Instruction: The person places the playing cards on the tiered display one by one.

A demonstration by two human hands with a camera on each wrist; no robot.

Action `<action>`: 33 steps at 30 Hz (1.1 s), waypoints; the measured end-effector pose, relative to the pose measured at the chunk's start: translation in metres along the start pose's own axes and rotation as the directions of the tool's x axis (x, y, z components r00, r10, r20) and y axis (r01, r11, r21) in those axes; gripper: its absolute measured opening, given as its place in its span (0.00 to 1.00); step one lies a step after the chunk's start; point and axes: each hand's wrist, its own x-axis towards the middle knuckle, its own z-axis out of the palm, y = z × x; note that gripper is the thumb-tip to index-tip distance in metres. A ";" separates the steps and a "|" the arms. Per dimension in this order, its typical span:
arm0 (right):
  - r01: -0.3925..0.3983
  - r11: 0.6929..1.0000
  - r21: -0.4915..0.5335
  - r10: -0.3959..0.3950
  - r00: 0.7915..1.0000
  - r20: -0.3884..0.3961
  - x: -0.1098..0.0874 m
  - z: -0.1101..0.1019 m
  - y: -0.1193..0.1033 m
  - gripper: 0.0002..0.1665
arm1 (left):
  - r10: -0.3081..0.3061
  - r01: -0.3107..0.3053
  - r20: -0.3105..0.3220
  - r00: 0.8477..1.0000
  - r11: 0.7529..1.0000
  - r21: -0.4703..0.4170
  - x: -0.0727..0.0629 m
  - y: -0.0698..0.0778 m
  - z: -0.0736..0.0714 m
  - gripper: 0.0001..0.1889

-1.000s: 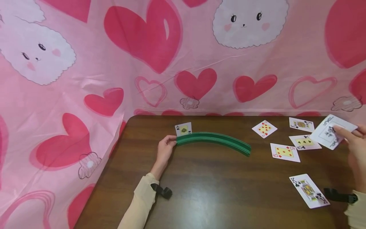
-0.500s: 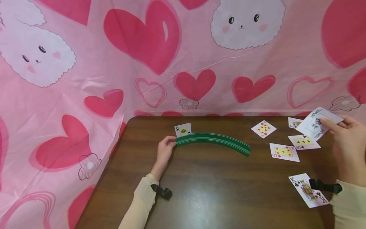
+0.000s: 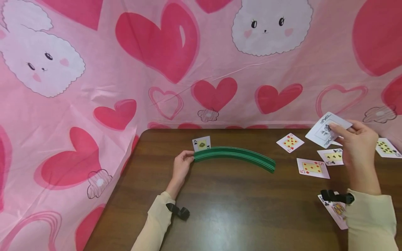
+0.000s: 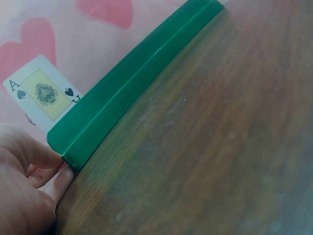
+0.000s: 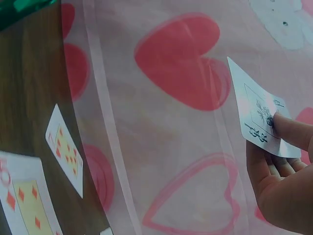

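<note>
Two grips: with our left hand [image 3: 181,166] we pinch the rack [image 3: 235,153] at its nine-o'clock end, an ace [image 3: 202,143] rising beyond its edge; with our right hand [image 3: 360,150] we pinch a raised card [image 3: 322,131] toward three o'clock.

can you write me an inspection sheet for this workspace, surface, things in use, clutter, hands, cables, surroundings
Surface: dark wooden table, with a glossy reflection.
Job's things: curved green card holder on the table; ace of spades standing at its left end; black-and-white card held raised.
Clutter: loose face-up cards, including a heart card and five of diamonds; some partly hidden.
Hands: left hand pinches the holder's left end; right hand grips the black-and-white card.
Cables: nothing seen.
Surroundings: pink heart-print backdrop, creased in places.
</note>
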 end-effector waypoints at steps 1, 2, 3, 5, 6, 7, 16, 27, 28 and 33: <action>-0.003 1.000 0.009 0.003 1.000 0.006 0.000 0.002 0.001 0.11 | -0.002 0.002 0.001 1.000 1.000 0.000 0.000 0.000 0.000 0.11; -0.006 1.000 0.016 0.006 1.000 0.011 0.000 0.003 0.002 0.11 | -0.005 0.005 0.003 1.000 1.000 -0.002 0.000 0.000 0.000 0.11; -0.006 1.000 0.018 0.006 1.000 0.015 0.000 0.005 0.003 0.11 | -0.007 0.007 0.004 1.000 1.000 -0.005 0.000 0.000 0.000 0.11; -0.004 1.000 0.013 0.003 1.000 0.021 -0.001 0.009 0.006 0.11 | -0.006 0.006 0.005 1.000 1.000 -0.007 0.000 0.000 0.000 0.11; -0.004 1.000 0.007 0.004 1.000 0.023 -0.001 0.011 0.008 0.11 | -0.004 0.004 0.006 1.000 1.000 -0.005 0.000 0.000 0.000 0.11; -0.009 1.000 0.001 0.009 1.000 0.025 -0.002 0.013 0.009 0.11 | -0.003 0.003 0.005 1.000 1.000 -0.005 0.000 0.000 0.000 0.11; -0.031 0.999 -0.037 0.033 0.998 0.060 -0.006 0.033 0.022 0.10 | 0.003 -0.003 -0.002 1.000 1.000 -0.001 -0.001 0.001 0.000 0.11; -0.049 0.997 -0.066 0.058 0.988 0.145 -0.014 0.054 0.037 0.10 | -0.008 0.008 0.000 1.000 1.000 -0.004 0.000 0.003 0.000 0.11; -0.055 0.996 -0.072 0.066 0.986 0.151 -0.015 0.056 0.038 0.10 | -0.009 0.009 -0.001 1.000 1.000 -0.004 0.000 0.002 0.000 0.11; -0.080 0.988 -0.129 0.101 0.981 0.166 -0.019 0.063 0.044 0.08 | -0.007 0.007 0.000 1.000 1.000 -0.002 0.000 0.000 0.000 0.11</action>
